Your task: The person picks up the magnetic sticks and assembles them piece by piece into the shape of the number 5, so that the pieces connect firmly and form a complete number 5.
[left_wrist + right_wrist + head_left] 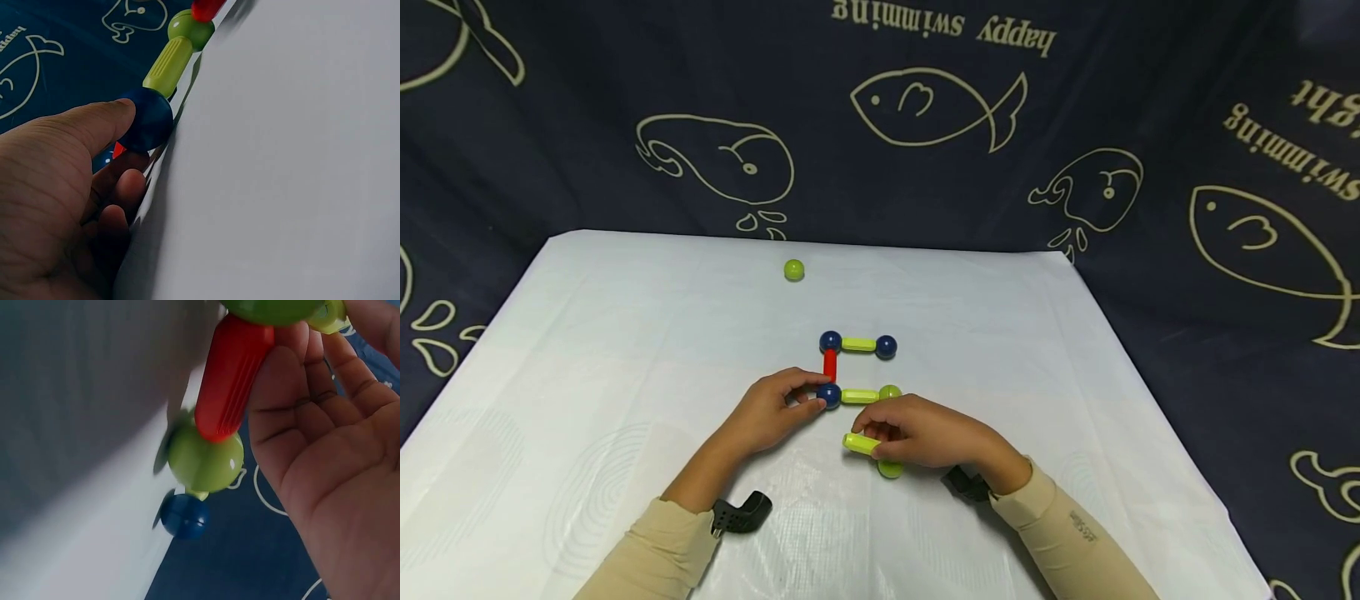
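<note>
On the white table lies a chain of balls and short sticks. My left hand (pixel 778 408) pinches its corner blue ball (pixel 150 120), where a red stick (pixel 830 366) and a yellow-green stick (pixel 860 397) meet. That yellow-green stick leads to a green ball (pixel 206 459), from which another red stick (pixel 234 381) runs to a nearer green ball (pixel 891 469). My right hand (pixel 925 432) holds a loose-ended yellow-green stick (pixel 861 443) between thumb and fingers. Whether its hidden end touches the nearer green ball, I cannot tell.
At the chain's far side, a blue ball (pixel 831 342), a yellow-green stick (pixel 858 344) and another blue ball (pixel 886 347) stand in a row. A single green ball (pixel 793 269) sits near the table's back edge. Dark fish-print cloth (pixel 925 183) hangs behind.
</note>
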`<state>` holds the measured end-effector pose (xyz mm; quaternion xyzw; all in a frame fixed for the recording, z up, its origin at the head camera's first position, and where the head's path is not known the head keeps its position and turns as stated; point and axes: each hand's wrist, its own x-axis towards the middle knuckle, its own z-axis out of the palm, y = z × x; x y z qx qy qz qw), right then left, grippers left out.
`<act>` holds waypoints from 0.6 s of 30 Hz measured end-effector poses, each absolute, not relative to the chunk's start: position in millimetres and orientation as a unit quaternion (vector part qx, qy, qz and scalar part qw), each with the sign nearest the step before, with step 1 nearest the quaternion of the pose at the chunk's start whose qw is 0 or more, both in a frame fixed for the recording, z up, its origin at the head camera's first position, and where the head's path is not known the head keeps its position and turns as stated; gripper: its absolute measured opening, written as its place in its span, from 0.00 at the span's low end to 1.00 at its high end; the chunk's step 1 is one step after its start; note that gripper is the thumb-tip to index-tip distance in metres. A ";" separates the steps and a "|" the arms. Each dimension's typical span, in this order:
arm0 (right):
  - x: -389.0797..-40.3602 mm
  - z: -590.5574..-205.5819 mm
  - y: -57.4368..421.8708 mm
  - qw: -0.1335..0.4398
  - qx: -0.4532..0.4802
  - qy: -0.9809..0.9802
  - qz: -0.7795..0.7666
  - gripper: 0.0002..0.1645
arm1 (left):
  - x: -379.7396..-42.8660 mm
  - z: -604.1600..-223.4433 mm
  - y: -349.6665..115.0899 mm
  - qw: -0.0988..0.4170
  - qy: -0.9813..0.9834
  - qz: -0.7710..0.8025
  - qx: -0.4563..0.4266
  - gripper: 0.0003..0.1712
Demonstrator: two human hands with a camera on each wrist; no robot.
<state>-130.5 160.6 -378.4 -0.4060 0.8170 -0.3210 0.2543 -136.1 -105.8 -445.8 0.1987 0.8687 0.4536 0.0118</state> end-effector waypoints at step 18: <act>-126.8 -383.3 155.8 0.233 -0.433 0.825 -0.280 0.15 | -135.7 -445.4 -106.5 0.005 0.869 0.452 0.202 0.19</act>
